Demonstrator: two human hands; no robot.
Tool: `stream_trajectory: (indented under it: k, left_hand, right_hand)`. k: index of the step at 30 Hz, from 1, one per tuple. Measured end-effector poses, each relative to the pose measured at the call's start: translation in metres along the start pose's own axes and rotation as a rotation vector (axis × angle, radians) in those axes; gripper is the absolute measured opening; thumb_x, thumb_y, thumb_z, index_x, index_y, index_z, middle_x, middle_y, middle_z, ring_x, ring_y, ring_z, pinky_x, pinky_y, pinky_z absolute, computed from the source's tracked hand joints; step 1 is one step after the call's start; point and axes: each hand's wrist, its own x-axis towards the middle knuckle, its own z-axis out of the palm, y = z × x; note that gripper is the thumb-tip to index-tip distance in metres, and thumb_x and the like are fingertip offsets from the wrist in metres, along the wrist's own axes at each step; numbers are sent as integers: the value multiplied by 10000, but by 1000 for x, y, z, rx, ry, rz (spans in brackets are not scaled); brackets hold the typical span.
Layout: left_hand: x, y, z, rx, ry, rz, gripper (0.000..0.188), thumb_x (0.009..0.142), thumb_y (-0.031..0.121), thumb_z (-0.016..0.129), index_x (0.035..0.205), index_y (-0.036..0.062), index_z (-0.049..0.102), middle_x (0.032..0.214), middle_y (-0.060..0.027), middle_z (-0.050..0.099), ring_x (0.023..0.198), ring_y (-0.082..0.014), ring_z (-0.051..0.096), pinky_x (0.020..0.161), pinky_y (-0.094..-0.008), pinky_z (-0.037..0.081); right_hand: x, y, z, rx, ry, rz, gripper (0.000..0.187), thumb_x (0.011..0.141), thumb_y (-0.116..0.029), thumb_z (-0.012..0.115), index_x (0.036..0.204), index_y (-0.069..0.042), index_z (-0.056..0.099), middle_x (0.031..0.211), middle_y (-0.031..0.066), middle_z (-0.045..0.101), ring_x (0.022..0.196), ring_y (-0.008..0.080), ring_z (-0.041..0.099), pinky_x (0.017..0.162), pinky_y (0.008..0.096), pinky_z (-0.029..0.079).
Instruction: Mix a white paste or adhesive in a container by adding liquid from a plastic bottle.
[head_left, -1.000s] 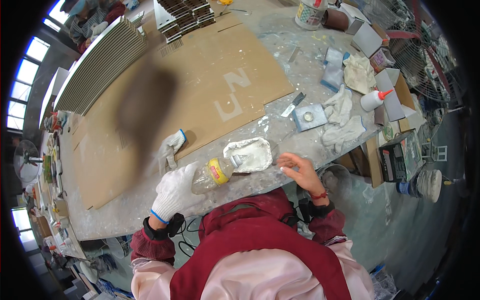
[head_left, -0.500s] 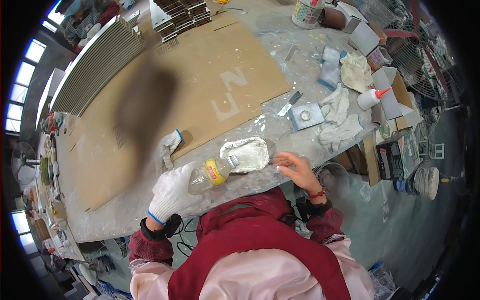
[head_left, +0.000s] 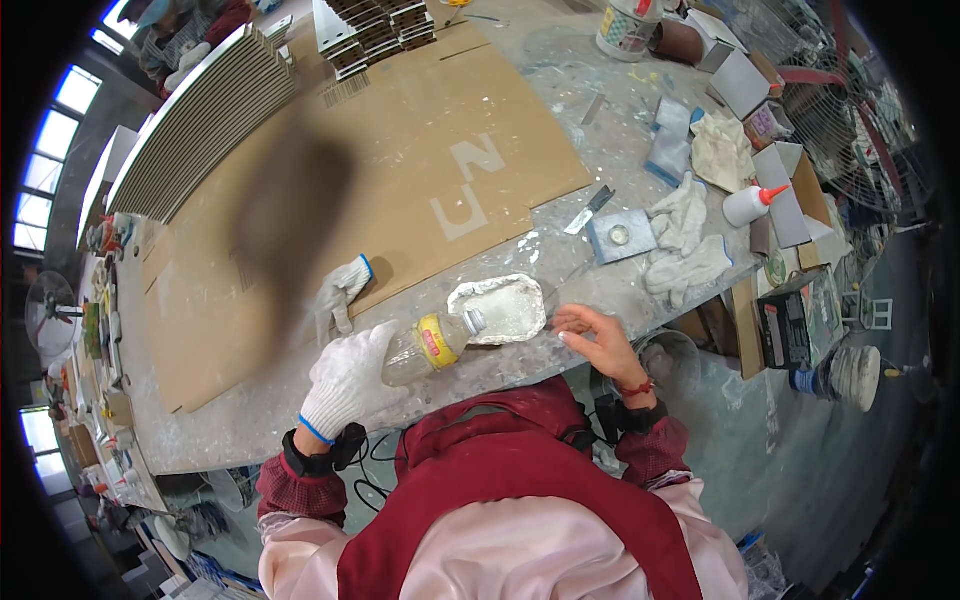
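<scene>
My left hand (head_left: 345, 380), in a white knitted glove with a blue cuff edge, is closed around the base end of a clear plastic bottle (head_left: 408, 357) with a yellow label. The bottle is tipped, its neck over the left rim of a shallow, white-crusted tray (head_left: 538, 297). Greyish, wet-looking material lies inside the tray. My bare right hand (head_left: 592, 338) is beside the tray's right end, fingers loosely bent and apart, holding nothing. A loose white glove (head_left: 343, 290) with a blue edge lies just beyond my left hand.
Flat cardboard (head_left: 400, 200) covers much of the table, with stacked panels (head_left: 205, 120) behind. To the right are a putty knife (head_left: 590, 210), a blue-grey block (head_left: 620, 236), gloves (head_left: 690, 265) and a red-tipped squeeze bottle (head_left: 748, 205). A dark blur (head_left: 295, 200) hides part of the left.
The whole view has shifted slightly, so the table things sit a little farther right. The tray's inside looks greyer and wetter. Both hands keep nearly the same pose.
</scene>
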Motion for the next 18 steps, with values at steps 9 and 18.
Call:
stream_trajectory:
  k: [9,18]
  left_hand:
    - [0,0,-1,9,-9,-1,682,629,382,713,1191,71,487,989,-171,614,904,-330,607,753,-421,493]
    - [0,-2,1,-9,1,14,703,616,370,717,1207,71,480,998,-176,613,914,-335,605,765,-422,491]
  right_hand:
    - [3,2,1,7,-8,6,358,819,-53,603,1169,-6,542,1035,98,641,906,151,616,774,273,489]
    - [5,2,0,40,-25,8,346,827,-63,604,1162,-2,542,1027,93,640,905,142,609,775,264,481]
